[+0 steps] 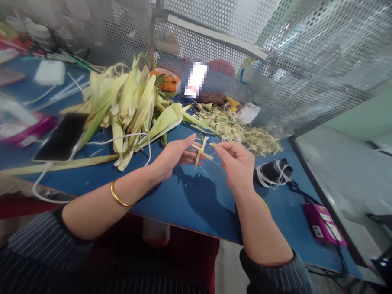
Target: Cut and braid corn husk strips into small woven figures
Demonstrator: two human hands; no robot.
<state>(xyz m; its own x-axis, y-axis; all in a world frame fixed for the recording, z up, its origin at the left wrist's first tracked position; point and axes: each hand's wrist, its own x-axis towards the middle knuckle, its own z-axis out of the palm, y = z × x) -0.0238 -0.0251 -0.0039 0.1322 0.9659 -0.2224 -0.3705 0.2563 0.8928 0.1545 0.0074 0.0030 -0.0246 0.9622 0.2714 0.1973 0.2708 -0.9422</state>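
Above the blue table (193, 199), my left hand (172, 157) pinches a small crossed piece of pale husk strips (200, 151) between thumb and fingers. My right hand (236, 161) is closed in a pinch on one strip end of the same piece, just to its right. Both hands hover a little above the tabletop, close together. A gold bangle sits on my left wrist.
A heap of green-yellow corn husks (129, 105) lies behind my left hand, with shredded husk scraps (245, 132) to the right. A black phone (63, 137) with a white cable lies left. A black bundle (273, 173) and a pink device (324, 224) lie right. Perforated metal screen (284, 60) stands behind.
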